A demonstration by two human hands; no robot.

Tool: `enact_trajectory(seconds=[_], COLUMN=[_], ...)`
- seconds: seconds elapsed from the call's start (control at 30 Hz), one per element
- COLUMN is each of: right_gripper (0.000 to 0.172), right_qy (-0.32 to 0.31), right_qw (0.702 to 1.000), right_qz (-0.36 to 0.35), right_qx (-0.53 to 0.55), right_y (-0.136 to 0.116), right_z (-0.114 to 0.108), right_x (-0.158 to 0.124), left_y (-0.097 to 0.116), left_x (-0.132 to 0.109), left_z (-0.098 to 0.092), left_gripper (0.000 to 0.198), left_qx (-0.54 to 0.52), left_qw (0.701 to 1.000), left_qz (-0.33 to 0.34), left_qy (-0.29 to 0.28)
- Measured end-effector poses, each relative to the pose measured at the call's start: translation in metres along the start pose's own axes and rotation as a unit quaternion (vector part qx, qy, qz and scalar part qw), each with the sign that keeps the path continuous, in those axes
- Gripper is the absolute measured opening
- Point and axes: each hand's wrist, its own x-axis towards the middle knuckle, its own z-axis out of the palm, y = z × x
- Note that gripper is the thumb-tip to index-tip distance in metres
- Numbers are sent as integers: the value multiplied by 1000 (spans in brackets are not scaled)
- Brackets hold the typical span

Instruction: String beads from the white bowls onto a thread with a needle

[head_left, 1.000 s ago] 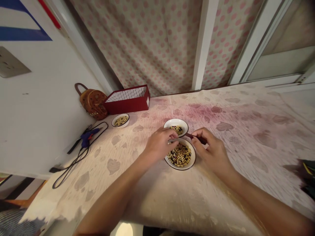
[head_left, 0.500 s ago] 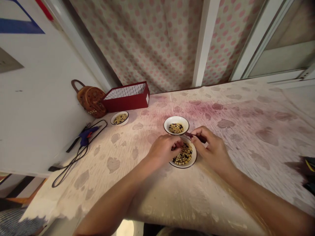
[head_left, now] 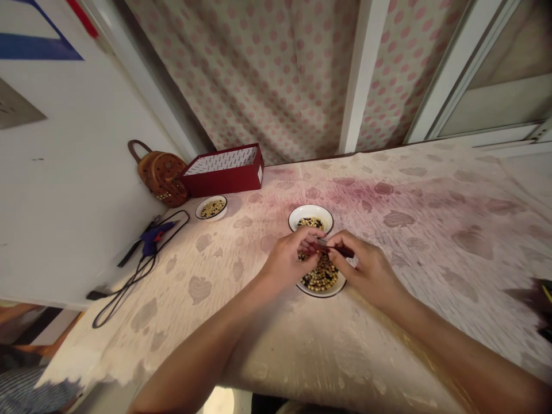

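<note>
My right hand [head_left: 362, 261] is closed in a pinch round a slim dark-brown, stick-like piece [head_left: 345, 251], which points left toward my other hand. My left hand [head_left: 291, 256] is curled, thumb and fingers close to that piece's tip; what its fingers hold is too small to make out. Both hands are over the near white bowl [head_left: 328, 294], which has a dark rim and is partly hidden by them. Small yellow and black bead-like pieces [head_left: 319, 279] lie inside it. Just behind stands a second white bowl [head_left: 310, 210] with similar pieces, its front edge partly covered by my fingers.
A third small bowl [head_left: 211, 208] of such pieces stands left, before an open red box [head_left: 224, 178] and a brown bag [head_left: 161, 178]. A blue glue gun [head_left: 150, 238] with a looped black cord lies by the wall. Dark items [head_left: 545, 305] sit at the right edge.
My left hand has lifted from the pieces in the near bowl up to the slim piece's tip. My right hand has shifted slightly left, bringing the hands together.
</note>
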Motion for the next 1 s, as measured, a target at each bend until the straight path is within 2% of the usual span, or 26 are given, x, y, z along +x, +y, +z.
enact_trajectory(seconds=[0.5, 0.67, 0.87, 0.93, 1.0], right_gripper=[6, 6, 5, 5, 5], right_qy=[-12, 12, 55, 68, 78], right_qw=[1000, 999, 998, 997, 996], right_qz=[2, 21, 24, 31, 39], right_qx=[-9, -21, -27, -23, -19], right_y=[-1, 2, 1, -1, -2], right_z=[-1, -1, -4, -5, -6], right_x=[0, 0, 2, 2, 3], left_y=[-2, -5, -22, -19, -11], left_x=[-1, 11, 41, 40, 32], left_z=[1, -5, -15, -17, -17], left_gripper=[34, 31, 35, 35, 25], left_qx=[-1, 12, 78, 111, 157], left_qw=[1000, 1000, 995, 992, 986], left_qz=[5, 12, -5, -12, -12], left_qy=[5, 25, 69, 66, 56])
